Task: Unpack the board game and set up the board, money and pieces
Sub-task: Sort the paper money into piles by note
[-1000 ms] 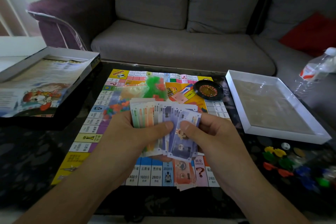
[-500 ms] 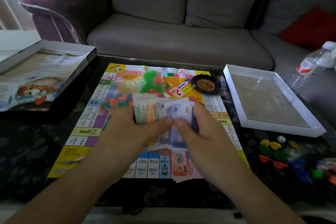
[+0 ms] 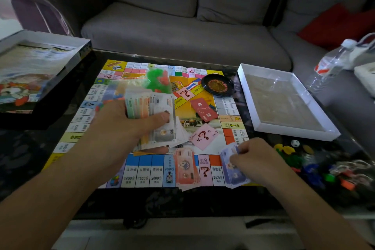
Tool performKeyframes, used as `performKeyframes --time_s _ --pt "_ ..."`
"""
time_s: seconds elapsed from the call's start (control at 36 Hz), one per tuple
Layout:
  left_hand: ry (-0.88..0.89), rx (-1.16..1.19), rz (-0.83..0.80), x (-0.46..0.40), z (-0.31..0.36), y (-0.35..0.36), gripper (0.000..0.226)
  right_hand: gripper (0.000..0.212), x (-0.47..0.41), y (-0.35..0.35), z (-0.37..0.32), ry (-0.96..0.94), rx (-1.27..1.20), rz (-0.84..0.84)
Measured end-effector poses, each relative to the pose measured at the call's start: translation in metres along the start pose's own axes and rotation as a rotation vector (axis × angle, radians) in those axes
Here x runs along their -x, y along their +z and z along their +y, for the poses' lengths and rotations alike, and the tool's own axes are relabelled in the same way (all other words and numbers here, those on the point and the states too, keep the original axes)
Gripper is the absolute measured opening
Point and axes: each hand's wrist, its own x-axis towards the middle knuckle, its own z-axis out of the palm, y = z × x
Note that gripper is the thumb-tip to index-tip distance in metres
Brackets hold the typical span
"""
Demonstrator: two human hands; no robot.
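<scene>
We are sorting the paper money by colour. Our left hand (image 3: 119,126) holds the fanned stack of banknotes (image 3: 150,107) over the middle of the game board (image 3: 203,128), its grip closed round the stack with the thumb pressed across the top note. Our right hand (image 3: 257,160) pinches a small bundle of blue notes (image 3: 231,166) and lowers it onto the board's near right corner, beside the orange pile of notes (image 3: 185,169) already lying on the near edge. The board lies unfolded on the counter (image 3: 182,201), with the roulette wheel (image 3: 217,84) near its far right corner and the loose playing pieces (image 3: 316,168) off the board at the counter's right edge, in front of the empty box tray (image 3: 284,103). Next, we judge, the right grip must let go of the blue notes squarely, then return to the fan for the next colour without spilling the stack.
</scene>
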Motion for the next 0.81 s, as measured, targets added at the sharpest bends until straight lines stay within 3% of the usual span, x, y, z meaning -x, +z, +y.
performKeyframes --time_s 0.25,0.31,0.39,0.44,0.5,0.56,0.67,0.72,0.81 --pt "0.019 -0.009 -0.017 0.0 -0.006 0.006 0.031 0.012 -0.002 0.012 0.01 -0.062 0.079 0.085" --pt "0.006 -0.012 -0.02 0.0 -0.008 0.006 0.03 0.011 0.004 0.012 0.007 -0.065 0.227 0.118" --pt "-0.009 0.006 -0.015 0.0 -0.009 0.007 0.025 0.032 0.018 0.013 0.0 -0.087 0.57 0.194" --pt "-0.024 0.034 -0.02 0.0 -0.008 0.009 0.024 0.035 0.023 0.012 -0.006 -0.114 0.628 0.233" --pt "-0.048 0.067 -0.042 0.003 -0.006 0.01 0.026 0.03 0.022 0.01 -0.011 -0.169 0.523 0.247" --pt "-0.061 0.073 -0.067 0.005 -0.006 0.012 0.027 0.021 0.02 0.007 -0.017 -0.273 0.246 0.203" --pt "-0.097 0.088 -0.115 0.009 -0.01 0.018 0.022 0.007 0.039 0.002 -0.043 -0.453 -0.533 -0.151" --pt "-0.106 0.092 -0.16 0.011 -0.011 0.022 0.02 0.01 0.045 0.006 -0.05 -0.516 -0.647 -0.195" --pt "-0.125 0.116 -0.178 0.014 -0.012 0.026 0.017 0.009 0.043 0.013 -0.056 -0.556 -0.643 -0.119"
